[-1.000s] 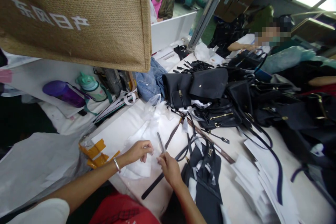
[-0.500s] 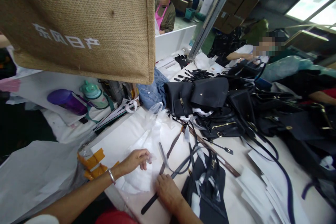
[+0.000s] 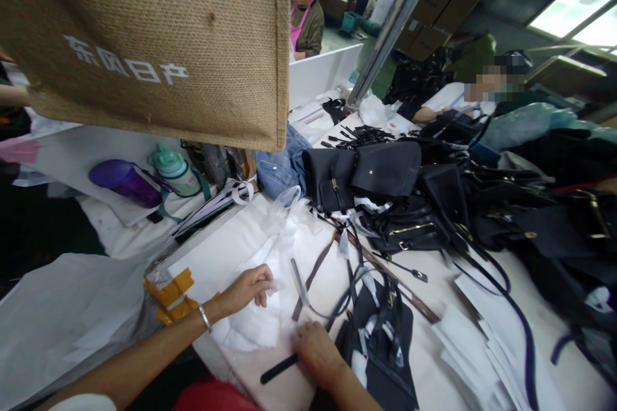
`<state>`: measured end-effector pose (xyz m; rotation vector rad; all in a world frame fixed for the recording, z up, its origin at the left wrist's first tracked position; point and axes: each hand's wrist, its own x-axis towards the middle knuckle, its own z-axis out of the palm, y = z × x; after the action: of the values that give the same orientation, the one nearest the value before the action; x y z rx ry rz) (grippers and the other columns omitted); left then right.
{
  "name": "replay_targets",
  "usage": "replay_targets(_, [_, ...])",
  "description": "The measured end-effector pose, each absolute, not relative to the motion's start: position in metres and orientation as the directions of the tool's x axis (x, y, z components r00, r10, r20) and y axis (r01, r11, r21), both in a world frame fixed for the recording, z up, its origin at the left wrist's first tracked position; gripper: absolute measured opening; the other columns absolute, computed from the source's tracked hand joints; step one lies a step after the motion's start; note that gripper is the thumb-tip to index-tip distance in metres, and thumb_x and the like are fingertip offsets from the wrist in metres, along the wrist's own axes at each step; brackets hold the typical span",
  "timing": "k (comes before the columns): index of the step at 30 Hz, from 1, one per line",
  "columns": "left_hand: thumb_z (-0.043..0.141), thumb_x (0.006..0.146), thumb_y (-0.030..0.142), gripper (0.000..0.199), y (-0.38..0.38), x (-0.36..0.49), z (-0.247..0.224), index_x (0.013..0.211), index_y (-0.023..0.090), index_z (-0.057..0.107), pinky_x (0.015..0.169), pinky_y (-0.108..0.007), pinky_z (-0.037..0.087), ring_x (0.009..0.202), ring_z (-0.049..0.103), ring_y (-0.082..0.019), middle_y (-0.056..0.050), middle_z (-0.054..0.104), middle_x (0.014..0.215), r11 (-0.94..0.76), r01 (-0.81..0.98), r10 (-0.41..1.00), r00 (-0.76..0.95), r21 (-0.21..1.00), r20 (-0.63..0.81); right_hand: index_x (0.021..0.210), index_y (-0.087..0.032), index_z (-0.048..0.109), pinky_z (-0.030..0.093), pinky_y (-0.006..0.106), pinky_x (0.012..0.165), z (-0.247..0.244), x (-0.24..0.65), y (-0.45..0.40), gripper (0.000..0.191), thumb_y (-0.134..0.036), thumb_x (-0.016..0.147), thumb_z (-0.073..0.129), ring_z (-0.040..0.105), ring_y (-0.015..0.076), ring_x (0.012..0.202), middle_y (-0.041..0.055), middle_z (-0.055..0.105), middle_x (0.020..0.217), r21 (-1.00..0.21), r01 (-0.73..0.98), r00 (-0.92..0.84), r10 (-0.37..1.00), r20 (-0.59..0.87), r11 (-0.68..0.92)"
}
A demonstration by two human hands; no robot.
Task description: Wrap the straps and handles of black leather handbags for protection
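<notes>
Partly hidden, the black strap (image 3: 278, 370) passes beneath the right fingers (image 3: 301, 335), their grip unclear.

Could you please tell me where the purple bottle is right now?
In the head view, the purple bottle is at left, just left of the mint-green bottle and below the burlap bag.

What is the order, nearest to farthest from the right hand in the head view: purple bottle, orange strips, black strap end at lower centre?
1. Black strap end: just left of right hand.
2. Orange strips: farther left.
3. Purple bottle: upper left.
</notes>
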<state>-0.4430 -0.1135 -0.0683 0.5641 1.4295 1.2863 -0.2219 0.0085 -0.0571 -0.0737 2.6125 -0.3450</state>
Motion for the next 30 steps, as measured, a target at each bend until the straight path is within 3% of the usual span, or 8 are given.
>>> replay_targets(2, [0.056, 0.084, 0.035, 0.018, -0.115, -0.444, -0.071, 0.086, 0.018, 0.05, 0.045, -0.02, 0.04, 0.048, 0.06, -0.012, 0.004, 0.06, 0.059, 0.3, -0.282, 0.873, -0.304, 0.911, -0.382, 0.092, -0.017, 0.06, 0.043, 0.033, 0.072, -0.036, -0.217, 0.017, 0.012, -0.015, 0.084, 0.052, 0.06, 0.024, 0.085, 0.0089, 0.065, 0.091, -0.371, 0.102, -0.9, -0.073, -0.429, 0.923])
replay_targets(5, [0.056, 0.085, 0.033, 0.017, -0.118, -0.444, -0.072, 0.087, 0.017, 0.052, 0.047, -0.02, 0.041, 0.049, 0.061, -0.013, 0.003, 0.061, 0.056, 0.304, -0.267, 0.883, -0.282, 0.915, -0.375, 0.093, -0.021, 0.054, 0.04, 0.027, 0.067, 0.0, -0.211, 0.035, 0.012, -0.024, 0.092, 0.042, 0.06, 0.018, 0.077, 0.0031, 0.063, 0.084, -0.561, 0.312, -0.928, 0.12, -0.353, 0.767])
replay_targets(7, [0.057, 0.085, 0.033, 0.017, -0.118, -0.444, -0.073, 0.088, 0.017, 0.053, 0.049, -0.021, 0.042, 0.05, 0.061, -0.013, 0.002, 0.062, 0.055, 0.308, -0.265, 0.888, -0.264, 0.914, -0.376, 0.094, -0.022, 0.05, 0.039, 0.025, 0.064, 0.018, -0.209, 0.047, 0.017, -0.029, 0.096, 0.035, 0.059, 0.0166, 0.069, 0.0008, 0.061, 0.076, -0.619, 0.408, -0.91, 0.245, -0.335, 0.671])
replay_targets(11, [0.058, 0.084, 0.036, 0.021, -0.116, -0.444, -0.076, 0.087, 0.016, 0.054, 0.047, -0.02, 0.041, 0.048, 0.061, -0.013, 0.002, 0.063, 0.059, 0.313, -0.267, 0.897, -0.233, 0.911, -0.376, 0.096, -0.021, 0.048, 0.038, 0.028, 0.067, 0.031, -0.209, 0.065, 0.019, -0.032, 0.097, 0.033, 0.058, 0.0188, 0.072, 0.0029, 0.06, 0.078, -0.573, 0.434, -0.9, 0.352, -0.256, 0.695])
replay_targets(25, [0.058, 0.083, 0.032, 0.016, -0.113, -0.448, -0.067, 0.087, 0.016, 0.054, 0.049, -0.021, 0.043, 0.05, 0.062, -0.013, 0.004, 0.061, 0.059, 0.348, -0.228, 0.902, -0.182, 0.909, -0.391, 0.095, -0.021, 0.048, 0.035, 0.027, 0.068, 0.026, -0.214, 0.066, 0.011, -0.024, 0.097, 0.037, 0.056, 0.0177, 0.073, 0.0015, 0.06, 0.079, -0.479, 0.369, -0.927, 0.28, -0.25, 0.796])
replay_targets(30, [0.056, 0.083, 0.031, 0.015, -0.109, -0.446, -0.059, 0.085, 0.016, 0.056, 0.049, -0.021, 0.042, 0.048, 0.06, -0.013, 0.004, 0.059, 0.053, 0.38, -0.158, 0.901, -0.159, 0.911, -0.404, 0.093, -0.02, 0.049, 0.033, 0.028, 0.066, 0.026, -0.219, 0.067, 0.009, -0.022, 0.096, 0.041, 0.056, 0.0177, 0.07, 0.0012, 0.061, 0.076, -0.37, 0.301, -0.946, 0.226, -0.232, 0.879])
